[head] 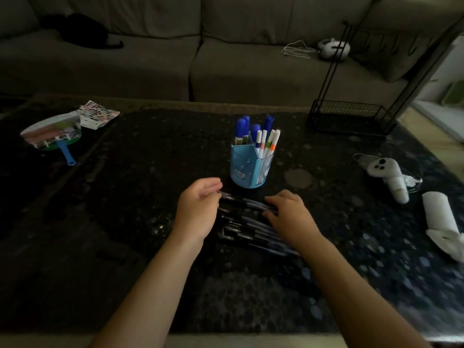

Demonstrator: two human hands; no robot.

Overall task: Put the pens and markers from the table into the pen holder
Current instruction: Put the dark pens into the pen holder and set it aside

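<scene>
A blue pen holder (pixel 247 167) stands upright on the dark table (pixel 125 222), holding several blue-capped markers and white markers. Just in front of it lies a pile of dark pens (pixel 247 227), side by side. My left hand (pixel 197 209) pinches the left end of the farthest dark pen (pixel 242 201). My right hand (pixel 288 213) grips the right end of that same pen, its fingers curled over the pile's right side. Part of the pile is hidden under my right hand and wrist.
A hand fan with a blue handle (pixel 54 135) and a printed paper (pixel 98 116) lie at the far left. A black wire rack (pixel 351 116) stands at the far right. White cloth toys (pixel 391 177) (pixel 442 222) lie at the right edge. A sofa (pixel 226 59) runs behind the table.
</scene>
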